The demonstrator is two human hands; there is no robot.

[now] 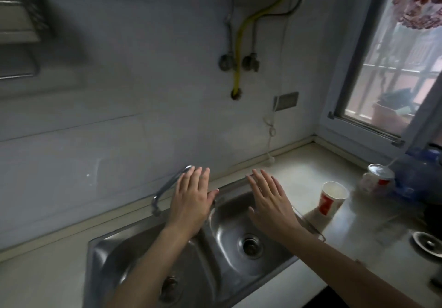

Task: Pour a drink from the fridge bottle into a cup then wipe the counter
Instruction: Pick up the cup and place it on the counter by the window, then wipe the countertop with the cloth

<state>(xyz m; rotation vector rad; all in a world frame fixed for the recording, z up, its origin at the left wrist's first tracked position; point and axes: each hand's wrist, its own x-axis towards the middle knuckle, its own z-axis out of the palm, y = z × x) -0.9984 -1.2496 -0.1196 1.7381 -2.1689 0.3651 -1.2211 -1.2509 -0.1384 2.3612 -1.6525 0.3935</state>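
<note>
Head view, nearest first: both forearms reach over the double sink [100, 255], and both hands hover flat above it, palms down. The left hand [191, 202] has its grip spread and bare, fingertips near the tap [167, 185]; the right hand [270, 207] is likewise spread and holds nothing, poised over the right basin and its drain. From the right hand, the paper cup [332, 197] stands upright on the bench [299, 164] at about three o'clock, near but apart, mouth open to the ceiling and its long axis vertical. The right hand is plainly the nearer one; the left lies well apart from it, across the sink. Farther on, at about two o'clock from the right hand, a red-and-white can [378, 178] stands beside blurred blue things under the window. No fridge bottle and no cloth can be made out. Judged so, the pour is not yet begun, and any reach for the cup would suit the right hand, moving sideways to the right over the sink's rim
</note>
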